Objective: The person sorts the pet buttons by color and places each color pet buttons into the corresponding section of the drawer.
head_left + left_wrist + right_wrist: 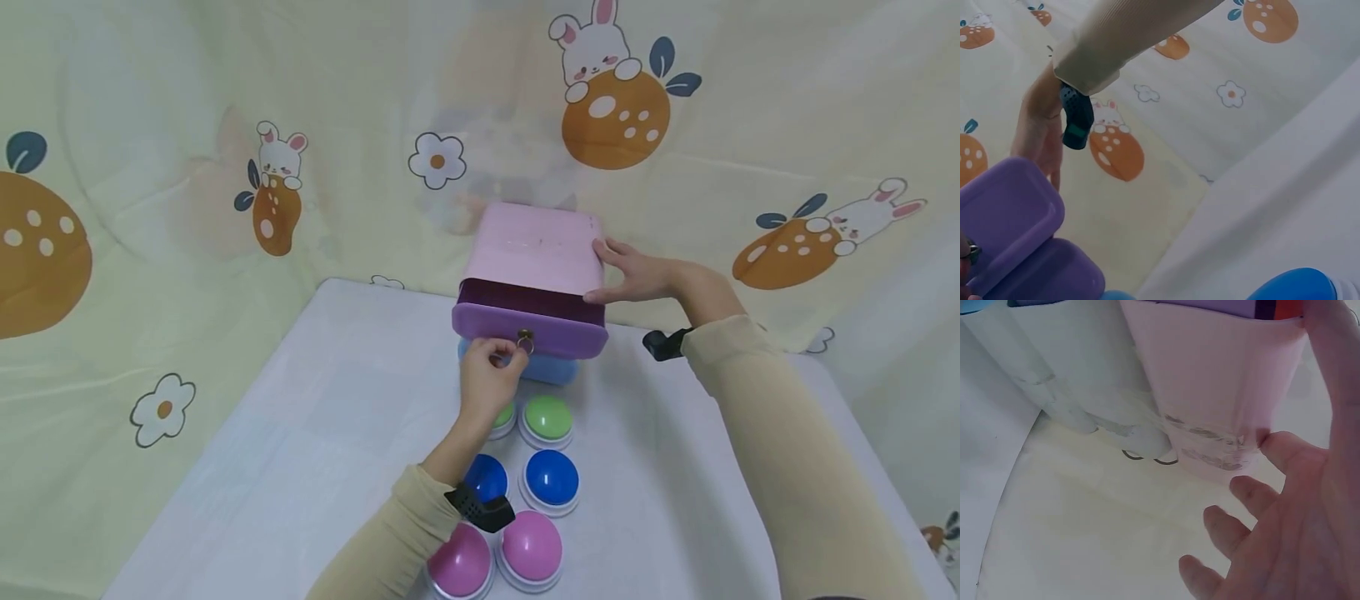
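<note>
One ring [532, 342] is pinched in the left grip [487, 382]; beyond it, the right grip [647, 277], spread, braces the pink case [536, 246]; straight travel should spare the purple drawer [566, 337] binding.

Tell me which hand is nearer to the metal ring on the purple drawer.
Left. The left hand has its fingertips at the ring on the drawer front; the right hand is farther away, touching the right side of the pink casing.
</note>
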The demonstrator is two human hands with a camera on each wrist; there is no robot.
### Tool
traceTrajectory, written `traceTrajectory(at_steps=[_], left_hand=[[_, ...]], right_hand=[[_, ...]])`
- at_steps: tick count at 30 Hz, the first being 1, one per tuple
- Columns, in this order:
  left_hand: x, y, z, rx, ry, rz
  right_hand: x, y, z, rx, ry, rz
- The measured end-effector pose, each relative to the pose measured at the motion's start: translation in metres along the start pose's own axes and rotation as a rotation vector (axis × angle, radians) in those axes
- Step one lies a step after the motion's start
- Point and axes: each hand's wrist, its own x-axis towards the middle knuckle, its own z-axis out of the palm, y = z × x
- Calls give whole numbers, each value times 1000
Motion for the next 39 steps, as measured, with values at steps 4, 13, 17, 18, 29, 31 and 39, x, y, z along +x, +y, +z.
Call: traceTrajectory(at_steps=[4, 13, 17, 18, 29, 31, 39], left_hand=[[-4, 0, -3, 1, -19, 10], [-12, -2, -8, 13, -26, 33], [-14, -3, -9, 3, -27, 37], [-15, -3, -10, -2, -28, 37], [-22, -2, -13, -38, -27, 41], [-24, -1, -14, -43, -29, 37], [-30, 0, -15, -58, -35, 40]], right_hand=[[-3, -1, 0, 7, -10, 9], [-2, -2, 0, -7, -22, -11], [-2, -6, -5, -44, -29, -23], [-2, -8, -6, -50, -34, -21], [-2, -16, -6, -42, -47, 14], [-2, -16, -5, -45, -48, 18], [-5, -14, -5, -50, -43, 18]])
